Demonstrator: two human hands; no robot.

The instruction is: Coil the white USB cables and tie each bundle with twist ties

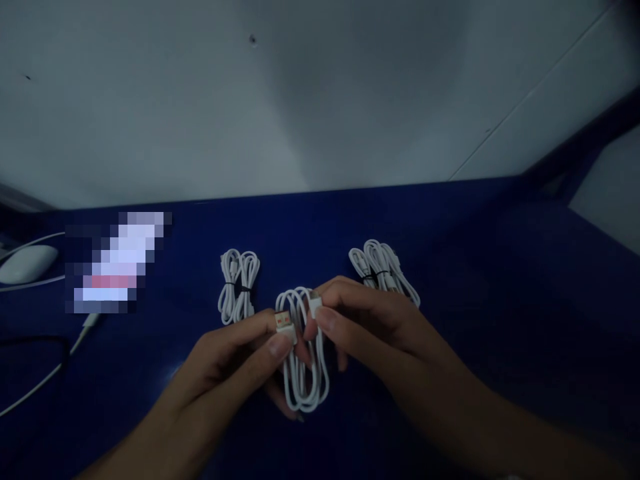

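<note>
This was a work spot indoors, but I couldn't tell if it was an office, a workshop or a home. A blue tabletop (300, 230) met a pale wall (370, 100) along its back edge. Small bundles of white cables (230, 290), tied with black bands, lay toward that edge, with a looped white USB cable (300, 395) in front. Toward the back left corner was a lit screen (130, 250), blurred into squares.

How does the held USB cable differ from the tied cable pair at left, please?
The held USB cable has open loops, no tie visible; the tied cable pair is cinched with black ties. The first is handheld; the second lies on the blue table. Both are white.
</note>
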